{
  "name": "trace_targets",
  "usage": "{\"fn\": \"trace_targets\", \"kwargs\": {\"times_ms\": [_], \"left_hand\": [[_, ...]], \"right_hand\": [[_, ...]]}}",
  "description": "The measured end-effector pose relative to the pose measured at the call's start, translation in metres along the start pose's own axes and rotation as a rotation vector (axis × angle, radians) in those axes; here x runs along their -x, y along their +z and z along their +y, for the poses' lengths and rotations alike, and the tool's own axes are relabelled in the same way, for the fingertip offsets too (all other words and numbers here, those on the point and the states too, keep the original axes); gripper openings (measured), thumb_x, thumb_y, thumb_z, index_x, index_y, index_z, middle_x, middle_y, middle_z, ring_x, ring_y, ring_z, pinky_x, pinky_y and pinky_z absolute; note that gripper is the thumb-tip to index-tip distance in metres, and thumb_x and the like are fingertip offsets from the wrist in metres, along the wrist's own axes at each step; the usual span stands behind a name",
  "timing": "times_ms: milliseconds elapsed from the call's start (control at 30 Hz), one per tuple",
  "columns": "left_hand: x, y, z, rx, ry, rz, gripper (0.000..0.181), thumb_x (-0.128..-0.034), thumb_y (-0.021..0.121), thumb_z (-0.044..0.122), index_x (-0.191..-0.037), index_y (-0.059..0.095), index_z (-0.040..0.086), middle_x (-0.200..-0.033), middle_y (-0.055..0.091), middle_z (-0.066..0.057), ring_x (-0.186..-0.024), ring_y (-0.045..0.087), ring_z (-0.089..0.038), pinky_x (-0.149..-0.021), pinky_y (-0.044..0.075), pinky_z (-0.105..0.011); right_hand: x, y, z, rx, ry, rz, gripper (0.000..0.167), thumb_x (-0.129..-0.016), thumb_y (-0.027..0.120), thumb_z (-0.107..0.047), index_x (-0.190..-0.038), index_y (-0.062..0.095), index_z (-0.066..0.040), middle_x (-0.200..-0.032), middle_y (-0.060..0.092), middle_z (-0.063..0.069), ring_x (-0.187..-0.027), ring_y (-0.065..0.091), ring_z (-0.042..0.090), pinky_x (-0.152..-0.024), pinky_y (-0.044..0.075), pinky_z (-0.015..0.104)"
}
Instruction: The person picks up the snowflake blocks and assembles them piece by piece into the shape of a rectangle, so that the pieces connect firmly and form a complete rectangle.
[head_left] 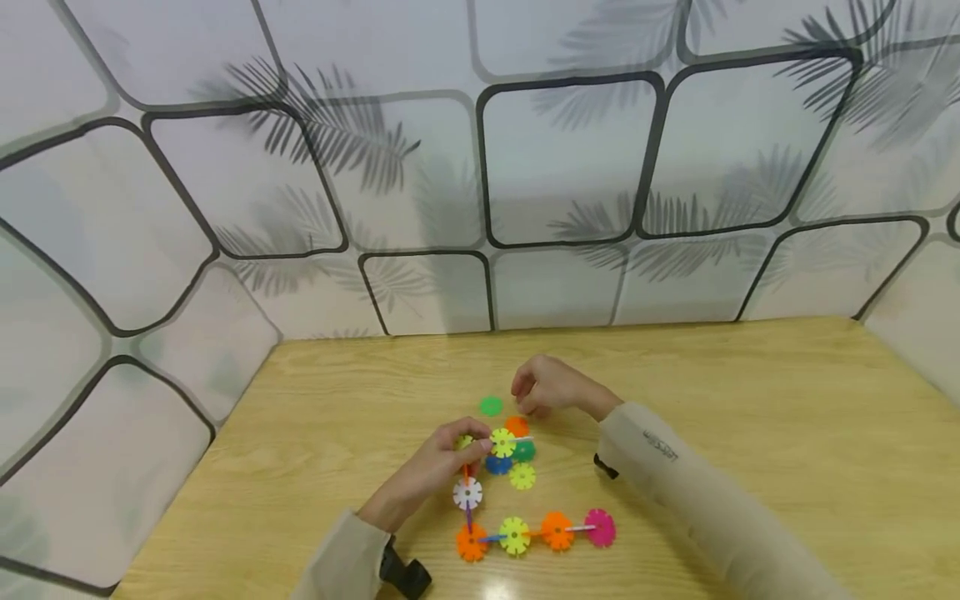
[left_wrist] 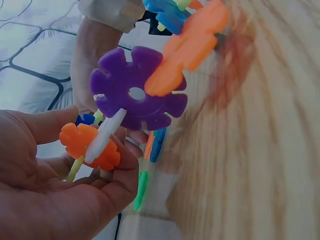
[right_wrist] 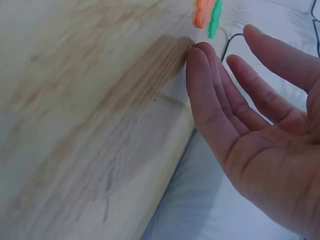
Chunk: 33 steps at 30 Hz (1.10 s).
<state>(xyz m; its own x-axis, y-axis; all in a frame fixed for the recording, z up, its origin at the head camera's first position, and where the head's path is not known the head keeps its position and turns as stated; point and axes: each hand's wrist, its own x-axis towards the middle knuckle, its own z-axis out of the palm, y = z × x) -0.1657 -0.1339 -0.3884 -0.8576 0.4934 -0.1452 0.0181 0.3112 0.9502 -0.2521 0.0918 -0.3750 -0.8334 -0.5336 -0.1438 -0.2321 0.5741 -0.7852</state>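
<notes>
A chain of slotted plastic flower discs bends round in front of me, with a white disc [head_left: 468, 492], an orange corner disc [head_left: 472, 542] and a pink end disc [head_left: 600, 527]. My left hand [head_left: 437, 458] grips its far end, where a yellow disc [head_left: 503, 442] sticks out past the fingers. The left wrist view shows the left fingers [left_wrist: 122, 175] curled round an orange disc [left_wrist: 75, 140]; a white disc joins it to a purple disc [left_wrist: 115, 70]. My right hand [head_left: 551, 387], fingers loosely bent and holding nothing [right_wrist: 270, 150], hovers by the loose discs.
Loose discs lie between the hands: green [head_left: 491, 406], orange [head_left: 517, 426], darker green [head_left: 524, 451], blue [head_left: 498, 465] and yellow [head_left: 522, 476]. They sit on a wooden table [head_left: 750, 417] that meets a patterned wall [head_left: 562, 167] at the back.
</notes>
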Motion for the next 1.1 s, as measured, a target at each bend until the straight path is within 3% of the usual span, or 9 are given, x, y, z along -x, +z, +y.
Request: {"fn": "trace_targets", "kwargs": {"times_ms": [200, 433, 833, 1100], "left_hand": [[0.002, -0.005, 0.002, -0.008, -0.018, 0.005, 0.026, -0.1064, 0.052, 0.018, -0.121, 0.058, -0.003, -0.080, 0.052, -0.003, -0.077, 0.048, -0.017, -0.079, 0.037, -0.034], [0.001, -0.008, 0.003, -0.023, -0.023, -0.001, 0.025, -0.1066, 0.053, 0.018, -0.121, 0.057, -0.002, -0.080, 0.053, -0.003, -0.077, 0.049, -0.017, -0.079, 0.037, -0.034], [-0.001, -0.008, 0.001, -0.034, 0.021, -0.030, 0.022, -0.1067, 0.052, 0.014, -0.118, 0.058, -0.003, -0.078, 0.051, -0.002, -0.074, 0.047, -0.016, -0.075, 0.037, -0.033], [0.000, -0.008, 0.000, -0.036, 0.030, -0.038, 0.023, -0.1068, 0.051, 0.015, -0.119, 0.058, -0.004, -0.078, 0.051, -0.002, -0.073, 0.047, -0.016, -0.074, 0.037, -0.033]], "right_hand": [[-0.009, -0.001, -0.006, 0.029, 0.006, -0.015, 0.024, -0.079, 0.065, 0.011, -0.103, 0.067, 0.011, -0.094, 0.070, 0.014, -0.076, 0.066, 0.018, -0.071, 0.057, 0.030], [-0.017, -0.001, -0.012, 0.024, 0.053, -0.033, 0.028, -0.078, 0.064, 0.013, -0.106, 0.067, 0.010, -0.096, 0.067, 0.013, -0.069, 0.063, 0.017, -0.064, 0.057, 0.029], [-0.029, 0.008, -0.018, 0.080, 0.154, -0.052, 0.038, -0.077, 0.073, 0.014, -0.113, 0.068, 0.006, -0.117, 0.064, 0.023, -0.072, 0.062, 0.018, -0.063, 0.057, 0.028], [-0.037, 0.012, -0.017, 0.114, 0.112, -0.098, 0.040, -0.077, 0.073, 0.009, -0.116, 0.071, -0.001, -0.091, 0.065, 0.011, -0.059, 0.049, 0.014, -0.055, 0.044, 0.023]]}}
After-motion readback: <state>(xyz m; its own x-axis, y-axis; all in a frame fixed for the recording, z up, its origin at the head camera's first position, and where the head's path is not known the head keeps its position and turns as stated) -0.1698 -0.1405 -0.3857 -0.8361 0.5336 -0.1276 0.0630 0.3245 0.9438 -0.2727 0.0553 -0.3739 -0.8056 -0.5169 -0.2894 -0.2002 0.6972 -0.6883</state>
